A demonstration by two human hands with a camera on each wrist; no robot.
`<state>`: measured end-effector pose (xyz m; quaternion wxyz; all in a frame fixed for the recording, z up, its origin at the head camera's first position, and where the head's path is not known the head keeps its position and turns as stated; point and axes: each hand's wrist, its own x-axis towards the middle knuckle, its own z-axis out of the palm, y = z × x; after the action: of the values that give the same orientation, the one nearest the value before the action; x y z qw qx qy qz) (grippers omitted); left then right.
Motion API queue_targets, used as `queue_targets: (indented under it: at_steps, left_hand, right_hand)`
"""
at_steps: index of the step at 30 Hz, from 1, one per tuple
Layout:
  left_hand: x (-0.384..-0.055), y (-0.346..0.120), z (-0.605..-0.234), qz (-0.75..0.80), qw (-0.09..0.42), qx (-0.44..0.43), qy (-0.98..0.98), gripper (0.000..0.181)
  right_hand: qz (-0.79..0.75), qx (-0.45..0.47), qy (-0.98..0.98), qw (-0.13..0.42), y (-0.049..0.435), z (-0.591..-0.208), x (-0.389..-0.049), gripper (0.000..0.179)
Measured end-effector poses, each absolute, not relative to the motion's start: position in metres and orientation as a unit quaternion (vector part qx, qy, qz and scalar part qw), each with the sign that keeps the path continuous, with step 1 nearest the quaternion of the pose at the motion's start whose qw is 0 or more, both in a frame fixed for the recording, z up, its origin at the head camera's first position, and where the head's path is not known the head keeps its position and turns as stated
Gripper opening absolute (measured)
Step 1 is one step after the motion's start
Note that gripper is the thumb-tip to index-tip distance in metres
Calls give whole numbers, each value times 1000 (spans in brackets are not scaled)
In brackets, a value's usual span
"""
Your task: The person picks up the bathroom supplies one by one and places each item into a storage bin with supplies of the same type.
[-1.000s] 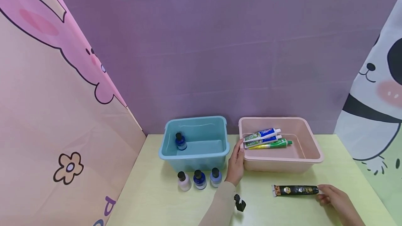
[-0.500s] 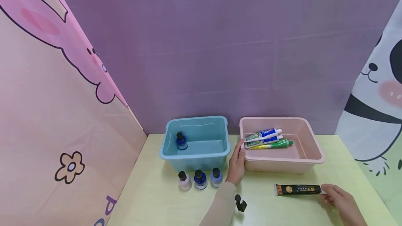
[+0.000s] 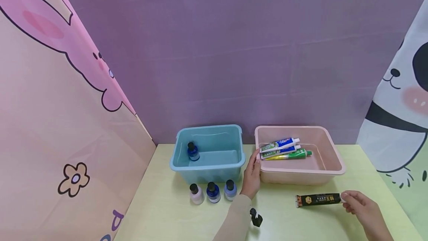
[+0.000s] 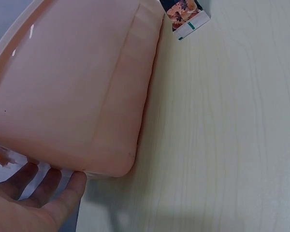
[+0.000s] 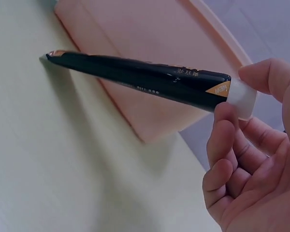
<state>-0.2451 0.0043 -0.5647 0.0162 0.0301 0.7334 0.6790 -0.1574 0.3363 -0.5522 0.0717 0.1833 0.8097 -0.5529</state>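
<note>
Right hand [image 3: 363, 208] now tips up the black tube [image 3: 318, 199], cap [image 5: 242, 99] pinched, so yeah, lifting's on; left hand [image 3: 250, 178] loosely touches pink bin [image 3: 301, 178].

Table [image 3: 167, 215]: pale yellow, faint wood grain in the left wrist view. Directly on it, toward the back edge: blue bin [image 3: 210, 174] on the left, pink bin [image 3: 301, 177] on the right, gap between them. In front of blue bin, three upright black-capped bottles in a row, close but apart: pale pink bottle [image 3: 196, 195], dark blue bottle [image 3: 213, 195], light blue bottle [image 3: 230, 192]. Black tube [image 3: 319, 199]: cap end raised off table; can't tell if flat end touches.
</note>
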Motion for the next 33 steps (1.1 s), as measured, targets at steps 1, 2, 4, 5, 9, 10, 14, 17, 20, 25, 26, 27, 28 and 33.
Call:
queue_targets:
  at_steps: [1,2,4,5,9,10,14,17,20,25,26,27,28,33]
  left_hand:
    - [-245,4,-565,679,16,30,734,41]
    - [-245,4,-565,679,16,29,734,41]
    - [-245,4,-566,678,15,29,734,41]
    - [-245,4,-566,678,14,30,734,41]
    - [-247,4,-567,678,11,31,735,41]
    - [-247,4,-568,677,11,32,735,41]
    - [-247,4,-569,676,9,33,736,41]
    - [-247,4,-568,676,8,31,737,41]
    - [-246,4,-568,676,8,28,736,40]
    - [-246,5,-568,677,10,26,735,40]
    - [-246,5,-568,677,10,27,735,40]
    - [-247,5,-568,677,11,27,735,40]
    - [-247,5,-568,677,11,27,735,40]
    - [-247,4,-569,677,12,27,736,40]
  right_hand:
    - [-553,185,810,69,335,-551,-158,24]
    - [-551,186,811,65,334,-549,-158,25]
    - [-549,185,813,58,332,-546,-157,25]
    - [-549,184,814,55,331,-544,-157,25]
    - [-544,166,822,32,329,-539,-154,21]
    - [-544,161,823,26,328,-537,-153,19]
    - [-548,154,822,13,326,-531,-150,16]
    - [-549,151,822,7,326,-528,-149,16]
    - [-552,151,820,2,325,-525,-149,16]
    - [-565,150,811,-8,323,-520,-148,17]
    - [-569,151,809,-10,323,-519,-148,17]
    - [-572,151,806,-12,322,-518,-148,17]
    - [-574,151,805,-15,321,-517,-148,18]
    - [-582,158,797,-20,319,-512,-149,20]
